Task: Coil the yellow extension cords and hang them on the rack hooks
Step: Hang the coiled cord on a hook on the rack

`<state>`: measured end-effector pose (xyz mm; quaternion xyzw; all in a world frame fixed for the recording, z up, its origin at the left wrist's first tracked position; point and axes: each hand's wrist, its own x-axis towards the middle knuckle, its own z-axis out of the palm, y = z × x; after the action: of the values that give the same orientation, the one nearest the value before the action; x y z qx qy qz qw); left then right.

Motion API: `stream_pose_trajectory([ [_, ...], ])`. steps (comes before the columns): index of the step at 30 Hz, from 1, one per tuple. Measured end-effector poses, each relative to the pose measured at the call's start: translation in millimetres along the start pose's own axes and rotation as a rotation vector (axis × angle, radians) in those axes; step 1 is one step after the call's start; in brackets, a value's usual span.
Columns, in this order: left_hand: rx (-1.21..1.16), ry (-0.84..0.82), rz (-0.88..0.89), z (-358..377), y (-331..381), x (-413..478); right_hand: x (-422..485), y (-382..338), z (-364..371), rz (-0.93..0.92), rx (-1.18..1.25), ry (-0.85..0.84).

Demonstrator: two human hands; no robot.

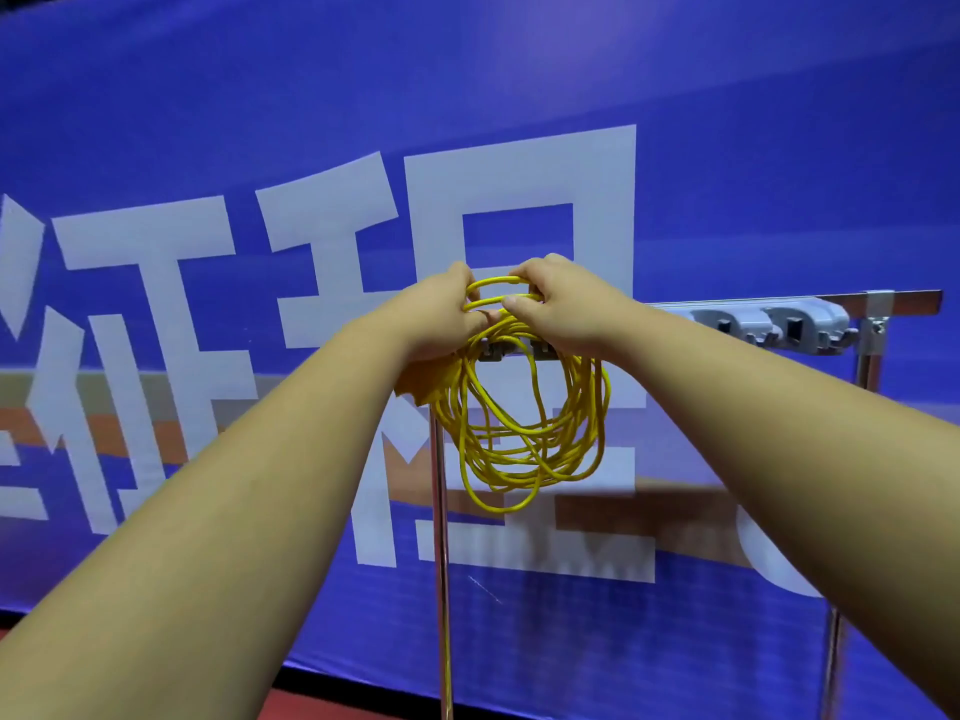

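A coiled yellow extension cord (pixel 524 433) hangs in loose loops in front of the left end of a metal rack (pixel 878 324). My left hand (pixel 436 317) and my right hand (pixel 561 309) both grip the top of the coil, close together, with a couple of strands arching between them. The grey hook bar (pixel 774 324) runs along the rack's top rail to the right. Two hooks (pixel 519 350) just under my hands are partly hidden by the cord. I cannot tell whether the coil rests on a hook.
A big blue banner (pixel 208 148) with white characters fills the background behind the rack. The rack's left post (pixel 441 563) drops straight under the coil, and its right post (pixel 836 662) stands at the right. Red floor (pixel 322 706) shows at the bottom.
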<state>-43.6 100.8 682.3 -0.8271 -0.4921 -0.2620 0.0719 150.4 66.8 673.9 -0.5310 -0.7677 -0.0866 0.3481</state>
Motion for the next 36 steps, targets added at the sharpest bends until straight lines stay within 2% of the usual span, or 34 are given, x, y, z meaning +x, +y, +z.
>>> stream_pose_trajectory([
  [2, -0.031, -0.026, -0.001, -2, -4, 5, 7, 3, 1, -0.013, -0.038, 0.018],
  [5, -0.056, 0.030, 0.040, -2, -4, 13, 17, 11, 7, -0.012, -0.066, 0.089],
  [10, 0.050, 0.093, 0.082, 5, -5, 28, 26, 21, 16, 0.054, -0.115, 0.107],
  [12, 0.098, 0.064, 0.075, 10, -8, 35, 28, 23, 17, 0.097, -0.106, 0.076],
  [16, 0.191, -0.057, 0.037, 21, -16, 46, 27, 30, 15, 0.233, 0.095, 0.066],
  [20, -0.146, -0.184, -0.015, 23, -26, 44, 28, 36, 7, 0.289, 0.143, -0.026],
  [23, -0.333, -0.195, -0.049, 22, -36, 39, 31, 38, 2, 0.305, 0.135, -0.073],
  [33, -0.518, 0.050, -0.082, 26, -40, 19, 17, 34, 10, 0.198, 0.050, -0.056],
  [36, -0.501, 0.061, -0.062, 25, -36, 13, 11, 30, 10, 0.157, 0.041, -0.056],
])
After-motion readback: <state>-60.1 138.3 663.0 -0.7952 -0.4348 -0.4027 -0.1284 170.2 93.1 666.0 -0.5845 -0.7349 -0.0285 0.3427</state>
